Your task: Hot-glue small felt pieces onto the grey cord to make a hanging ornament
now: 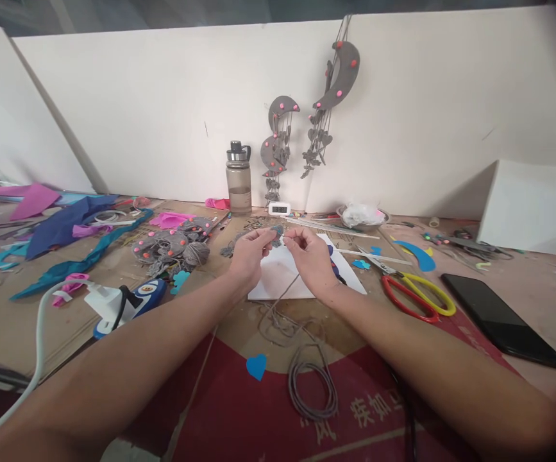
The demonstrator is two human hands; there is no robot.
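Observation:
My left hand pinches a small grey-blue felt piece between thumb and fingers. Close beside it, my right hand is closed, its thumb and fingertips together at the felt piece's edge. A thin grey cord comes out below the right hand and runs down to a loose tangle and a round coil on the table. Its end at the fingertips is too small to make out. Under both hands lies a white sheet, with a dark blue object partly hidden behind my right wrist. A blue heart cutout rests near the coil.
Scissors with red and yellow handles and a black phone lie to the right. At left are grey felt pieces with yarn and a plugged power strip. A bottle and small clock stand behind; moon-shaped hangings hang on the white board.

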